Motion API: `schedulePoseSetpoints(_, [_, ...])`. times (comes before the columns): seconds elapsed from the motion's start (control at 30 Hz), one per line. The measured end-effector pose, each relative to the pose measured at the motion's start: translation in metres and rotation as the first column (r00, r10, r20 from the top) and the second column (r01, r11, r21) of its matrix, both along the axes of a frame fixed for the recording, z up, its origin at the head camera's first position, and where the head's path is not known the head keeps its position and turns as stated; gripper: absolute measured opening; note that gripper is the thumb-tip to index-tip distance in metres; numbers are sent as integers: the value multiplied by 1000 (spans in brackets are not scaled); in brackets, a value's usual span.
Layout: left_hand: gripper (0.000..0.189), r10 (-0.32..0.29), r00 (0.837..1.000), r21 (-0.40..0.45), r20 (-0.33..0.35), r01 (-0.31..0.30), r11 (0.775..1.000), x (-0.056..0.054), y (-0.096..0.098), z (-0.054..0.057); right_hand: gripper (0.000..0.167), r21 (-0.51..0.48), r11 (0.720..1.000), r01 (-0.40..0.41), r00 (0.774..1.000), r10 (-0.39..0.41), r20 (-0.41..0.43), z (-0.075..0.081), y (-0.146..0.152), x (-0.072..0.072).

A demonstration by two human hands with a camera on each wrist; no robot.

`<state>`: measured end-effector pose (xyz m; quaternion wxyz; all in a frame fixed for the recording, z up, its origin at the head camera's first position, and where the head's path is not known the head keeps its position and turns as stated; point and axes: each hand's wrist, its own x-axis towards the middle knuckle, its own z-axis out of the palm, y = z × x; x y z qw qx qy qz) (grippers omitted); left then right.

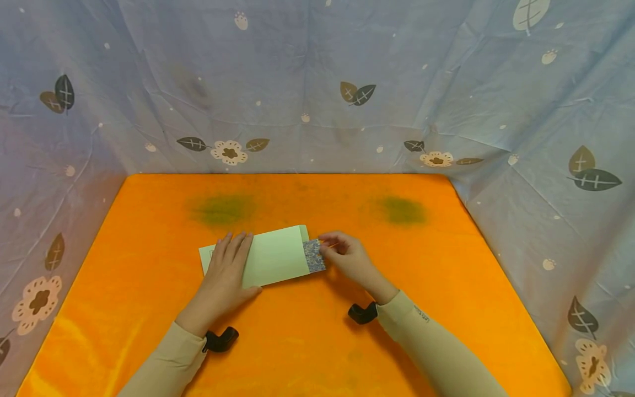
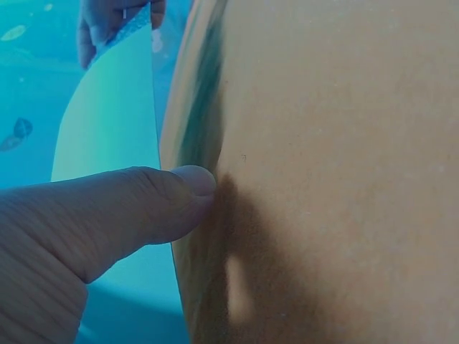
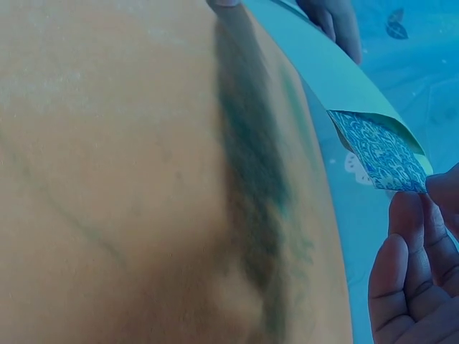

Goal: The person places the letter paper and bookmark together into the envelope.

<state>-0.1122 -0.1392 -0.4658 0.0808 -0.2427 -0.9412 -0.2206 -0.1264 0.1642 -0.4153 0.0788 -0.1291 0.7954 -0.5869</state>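
A pale green envelope (image 1: pixel 278 256) lies slightly slanted near the middle of the table, its open end and flap to the right. From that end sticks out a blue-and-white patterned card (image 1: pixel 313 256); the rest of it is hidden inside. My left hand (image 1: pixel 225 275) rests across the envelope's left part, fingers straight, with the thumb (image 2: pixel 165 204) at the near edge. With thumb and fingertips, my right hand (image 1: pixel 354 262) pinches the outer edge of the card. In the right wrist view the envelope's mouth gapes around the card (image 3: pixel 380 150).
An orange cloth (image 1: pixel 307 342) covers the table and has two dark greenish patches toward the back. Pale blue curtains (image 1: pixel 307 66) printed with leaves and flowers hang behind and at both sides. A black wrist device (image 1: pixel 222 339) sits at the left cuff, another at the right.
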Motion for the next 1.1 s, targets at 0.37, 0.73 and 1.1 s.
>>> schedulePoseSetpoints(0.37, [117,3,1000,-10,-2,-3,1000,0,1,1,27,10,1000,-3,1000,3,13,1,-5,2])
schedulePoseSetpoints(0.73, [117,4,1000,-7,3,-4,1000,1,1,2,23,-42,999,20,999,-19,39,-1,-8,1])
schedulePoseSetpoints(1.1, [117,2,1000,-2,7,-2,1000,-1,1,2,24,34,999,31,999,-30,-16,4,-12,5])
